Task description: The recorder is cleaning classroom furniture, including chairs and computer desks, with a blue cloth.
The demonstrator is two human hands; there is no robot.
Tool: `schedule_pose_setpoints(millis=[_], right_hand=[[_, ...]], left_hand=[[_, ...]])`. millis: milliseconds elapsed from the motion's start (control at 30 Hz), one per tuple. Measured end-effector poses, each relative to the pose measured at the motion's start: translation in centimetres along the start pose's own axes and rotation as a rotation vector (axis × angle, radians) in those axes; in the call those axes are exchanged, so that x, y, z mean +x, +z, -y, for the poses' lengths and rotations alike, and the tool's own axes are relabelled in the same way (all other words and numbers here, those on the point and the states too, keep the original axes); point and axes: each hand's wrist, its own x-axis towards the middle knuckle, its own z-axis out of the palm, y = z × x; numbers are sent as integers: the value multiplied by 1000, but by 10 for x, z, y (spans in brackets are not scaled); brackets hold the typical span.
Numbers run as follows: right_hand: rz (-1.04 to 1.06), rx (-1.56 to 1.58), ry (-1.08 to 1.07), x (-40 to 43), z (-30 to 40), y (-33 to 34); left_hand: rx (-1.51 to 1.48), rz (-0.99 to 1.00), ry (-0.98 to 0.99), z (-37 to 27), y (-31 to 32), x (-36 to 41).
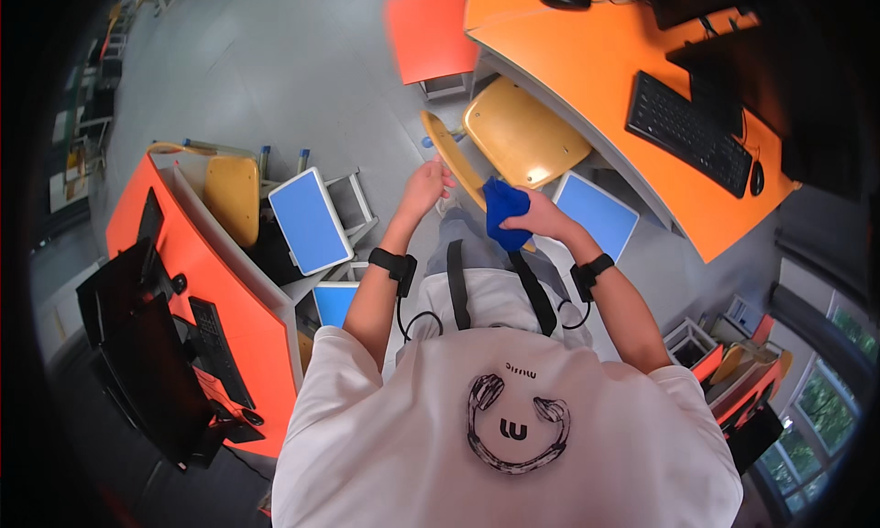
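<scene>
A blue cloth (507, 213) is bunched in my right hand (543, 217), against the near side of a yellow wooden chair backrest (455, 158). That chair's seat (522, 133) lies beyond the backrest, partly tucked under an orange desk. Beside the backrest's left end is my left hand (427, 185), its fingers loosely bent and nothing seen in them. Whether those fingertips touch the wood cannot be told. Each wrist wears a black strap with a small device.
The orange desk (564, 47) at right bears a keyboard (687, 133), mice and monitors. A red-orange desk (240, 335) with monitors stands at left. Blue-topped stools (311, 220) and a red stool (433, 33) stand around on the grey floor (275, 67).
</scene>
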Motion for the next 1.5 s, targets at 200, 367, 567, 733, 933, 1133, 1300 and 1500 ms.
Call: schedule_pose_setpoints(millis=[200,367,567,733,933,1133,1300,1500], right_hand=[[-232,3,-177,109,55,25],[-377,97,-148,206,97,24],[-302,555,160,198,66,17],[-195,273,76,90,32,16],[-142,101,193,-7,-70,-14],[-284,-190,126,-57,-118,-16],[-450,-9,-25,-48,-128,3],[-220,505,-60,-44,-72,-13]], left_hand=[[-100,-12,16,17,-25,6],[0,-15,52,14,-21,2],[107,33,130,19,-13,5],[266,-352,18,6,-7,8],[433,-842,103,-15,58,26],[448,-1080,244,-1,89,27],[577,-1106,192,-3,79,31],[569,-1126,164,3,72,12]])
